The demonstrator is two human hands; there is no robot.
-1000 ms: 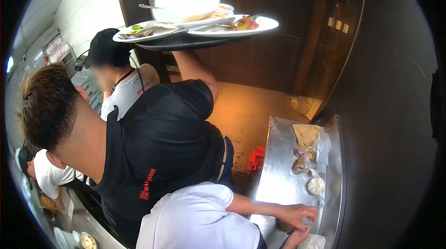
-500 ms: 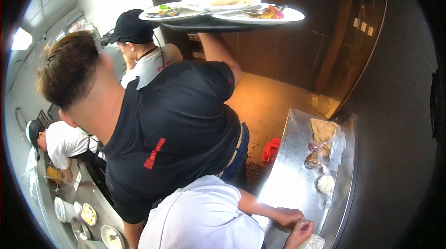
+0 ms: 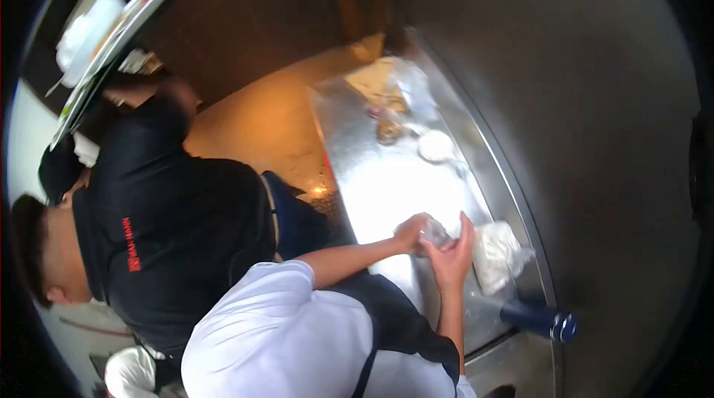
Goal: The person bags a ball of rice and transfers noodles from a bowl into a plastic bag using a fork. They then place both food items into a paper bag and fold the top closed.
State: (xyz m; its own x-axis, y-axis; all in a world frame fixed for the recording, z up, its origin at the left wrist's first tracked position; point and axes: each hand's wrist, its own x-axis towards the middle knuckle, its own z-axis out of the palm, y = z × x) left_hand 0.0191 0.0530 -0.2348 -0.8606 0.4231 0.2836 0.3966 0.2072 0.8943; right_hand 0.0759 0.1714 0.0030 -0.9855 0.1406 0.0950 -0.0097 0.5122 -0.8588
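Observation:
My left hand (image 3: 413, 234) and my right hand (image 3: 452, 255) meet over the steel counter (image 3: 372, 175). Between them is a small clear plastic bag (image 3: 433, 232), pinched by the left fingers and held by the right thumb; its contents are too blurred to tell. The right fingers point upward beside it. Just right of my right hand lies a larger clear bag of something white (image 3: 497, 255). Farther up the counter sit a round white bundle (image 3: 436, 147), a small bag with brown contents (image 3: 388, 131) and a tan cloth-like item (image 3: 372, 80).
On the left, a co-worker in a black shirt (image 3: 178, 212) stands close by, one arm raised under a tray (image 3: 111, 63) of dishes. A dark blue cylinder (image 3: 538, 319) lies at the counter's lower right. The dark wall (image 3: 580, 138) rises along the counter's right edge.
The view has swung to the right and down, so the counter and my hands appear nearer the middle. The tray and co-worker now appear farther left. My hands still hold the small bag.

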